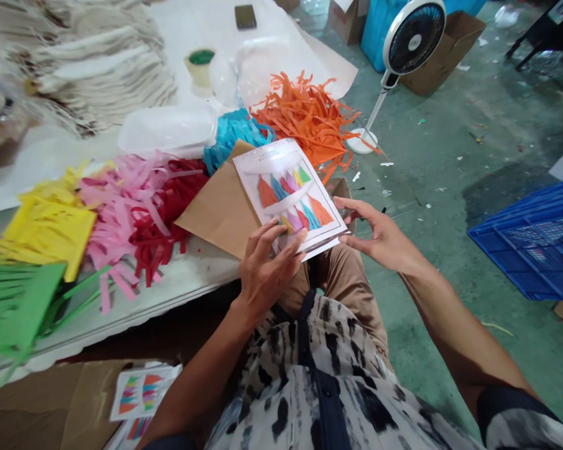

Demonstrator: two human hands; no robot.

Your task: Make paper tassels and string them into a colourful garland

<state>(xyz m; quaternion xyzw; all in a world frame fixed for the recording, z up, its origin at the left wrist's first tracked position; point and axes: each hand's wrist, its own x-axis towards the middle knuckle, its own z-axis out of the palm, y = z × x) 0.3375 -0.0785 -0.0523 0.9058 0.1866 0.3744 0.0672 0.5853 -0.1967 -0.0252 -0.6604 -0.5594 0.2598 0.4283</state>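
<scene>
A flat packet with a printed picture of colourful tassels is tilted above the table's front edge. My left hand is closed on its lower left edge, thumb and fingers over the front. At the right edge, my right hand curls its fingers and thumb around the lower corner, where a thin flap shows. Under the packet lies a brown paper envelope or sheet. Fringed paper tassels in orange, blue, dark red, pink, yellow and green lie around it.
A clear plastic tub, a tape roll and stacked whitish bundles are on the table. A white fan stands beyond. A blue crate is on the right floor; printed cards lie in a carton below.
</scene>
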